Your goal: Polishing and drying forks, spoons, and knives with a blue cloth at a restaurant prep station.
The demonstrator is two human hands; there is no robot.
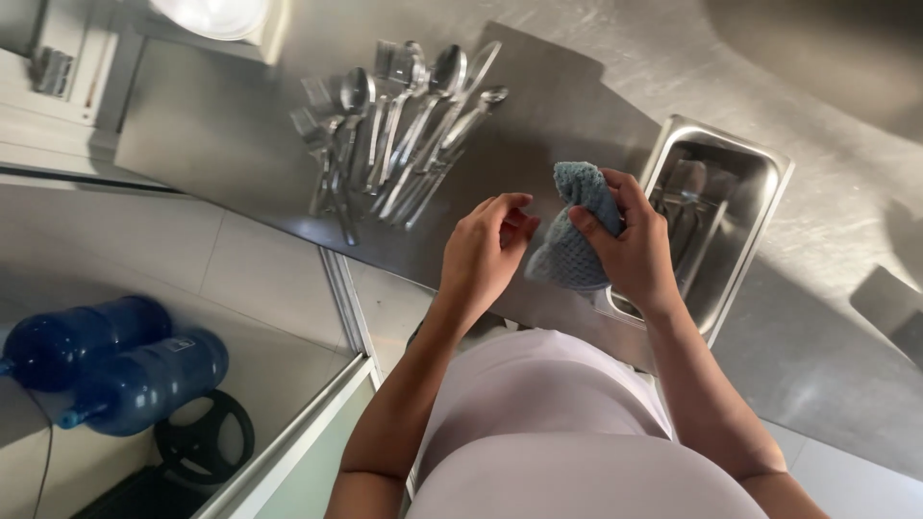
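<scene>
Closest in, a pale lilac shirt front (538,423) fills the bottom of the view, both bare forearms rising from it toward the counter. The right hand (630,245) is clenched around a bunched blue-grey knitted cloth (577,231), thumb and fingers pinching its upper fold while the rest hangs down against the palm. The left hand (486,250) sits just beside it, empty, fingers loosely curled and narrow, fingertips near the cloth's edge; whether they touch it, I cannot tell. Both hands hover over the front edge of the brushed stainless steel counter (240,125).

Just past the right hand, a rectangular steel container (755,207) lies on the counter, with a few pieces of cutlery showing inside. Farther out, ahead of the left hand, a spread of shiny steel spoons and forks (399,135) lies fanned on the counter, handles pointing toward the person.

Down on the left, two large blue plastic water bottles (115,370) lie on the tiled floor beside a black wheel-shaped object (202,442).
</scene>
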